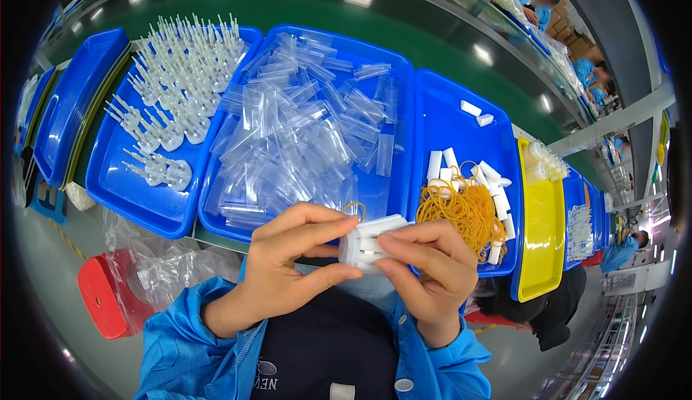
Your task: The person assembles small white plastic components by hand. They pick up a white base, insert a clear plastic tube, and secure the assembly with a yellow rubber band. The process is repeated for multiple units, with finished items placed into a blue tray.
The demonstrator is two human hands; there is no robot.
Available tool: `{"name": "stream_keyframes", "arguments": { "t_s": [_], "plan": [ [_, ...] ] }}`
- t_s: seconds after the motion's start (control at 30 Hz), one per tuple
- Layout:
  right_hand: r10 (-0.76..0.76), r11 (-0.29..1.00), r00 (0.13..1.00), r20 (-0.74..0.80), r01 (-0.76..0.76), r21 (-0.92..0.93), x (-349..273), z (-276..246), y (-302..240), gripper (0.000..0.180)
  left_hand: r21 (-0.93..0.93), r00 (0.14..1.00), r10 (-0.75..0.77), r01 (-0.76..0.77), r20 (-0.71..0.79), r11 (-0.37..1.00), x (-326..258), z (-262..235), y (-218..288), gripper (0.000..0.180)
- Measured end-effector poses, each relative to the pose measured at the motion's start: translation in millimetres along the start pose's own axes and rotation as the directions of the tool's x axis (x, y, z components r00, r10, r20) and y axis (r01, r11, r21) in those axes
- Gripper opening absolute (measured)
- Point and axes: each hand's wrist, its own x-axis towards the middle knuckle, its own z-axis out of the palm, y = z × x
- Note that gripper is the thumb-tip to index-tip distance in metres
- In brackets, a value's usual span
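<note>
In front of my chest, my left hand [285, 264] and my right hand [432, 267] together grip a small white plastic assembly [367, 244]. It has white tube-like parts side by side and a clear, rounded end on the left. My left fingers and thumb pinch that end, while my right fingers and thumb press on the white parts. A tan rubber band [358, 205] loops up by my left fingertips. Just beyond my hands, a blue tray [402, 112] holds a heap of clear plastic tubes [288, 140]. Near my right hand lie tangled rubber bands [461, 212] and short white tubes [502, 202].
A blue tray [108, 162] at the left carries many white pronged pieces [184, 76]. Further left are stacked blue trays [79, 104] and a red stool [108, 295] with clear plastic bags [173, 270]. A yellow tray [542, 234] stands at the right, near a person in dark clothing [559, 310].
</note>
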Motion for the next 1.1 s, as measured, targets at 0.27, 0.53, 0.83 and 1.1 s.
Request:
{"name": "stream_keyframes", "arguments": {
  "t_s": [0.27,0.53,0.83,1.1],
  "plan": [
    [-0.083,0.994,0.996,0.042,0.086,-0.072,23.0,4.1,0.2,0.024,-0.033,0.997,0.042,-0.045,-0.066,0.998,-3.9,-17.4,4.8,0.045],
    [0.042,0.804,0.998,0.055,-0.001,-0.594,43.6,26.0,47.9,0.051,-0.125,0.992,0.105,-0.114,-0.075,0.986,-3.3,-31.7,0.9,0.036],
    [0.157,0.879,0.987,-0.024,-0.151,-0.452,32.1,26.4,41.9,0.036,-0.254,0.999,0.032,-0.042,-0.044,0.966,-0.9,-22.9,6.6,0.038],
    [0.472,0.577,0.873,-0.123,-0.2,0.792,5.3,-2.6,30.5,0.017,-0.132,0.998,0.043,-0.049,-0.053,0.99,0.9,-15.9,8.2,0.038]
  ]
}}
